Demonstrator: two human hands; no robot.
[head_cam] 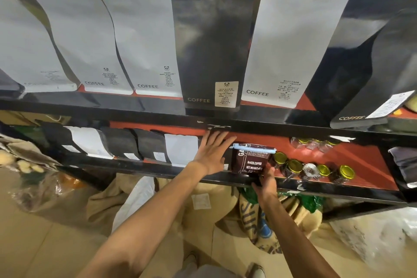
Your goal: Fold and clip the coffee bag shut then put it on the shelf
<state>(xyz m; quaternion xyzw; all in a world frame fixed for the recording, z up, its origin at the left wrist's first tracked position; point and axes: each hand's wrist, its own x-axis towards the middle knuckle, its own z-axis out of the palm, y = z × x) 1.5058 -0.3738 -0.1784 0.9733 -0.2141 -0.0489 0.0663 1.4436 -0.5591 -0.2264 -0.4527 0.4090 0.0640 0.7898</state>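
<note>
Black metal shelf unit (216, 123), two tiers visible, red boards as surfaces.

Upper tier: row of tall coffee pouches standing upright, white pouches (144, 38) and black pouches (212, 49) mixed, most marked COFFEE near base.

Lower tier (352, 165): row of smaller black and white bags (121, 148) at left; brown coffee bag (250, 160) upright near front edge, blue clip (253, 148) across folded top; gold-lidded jars (293, 167) just right of it, clear jars (313, 143) further back; dark folded item (404, 162) at far right.

Floor (33, 244) below: burlap sacks (266, 228), plastic bags.
</note>
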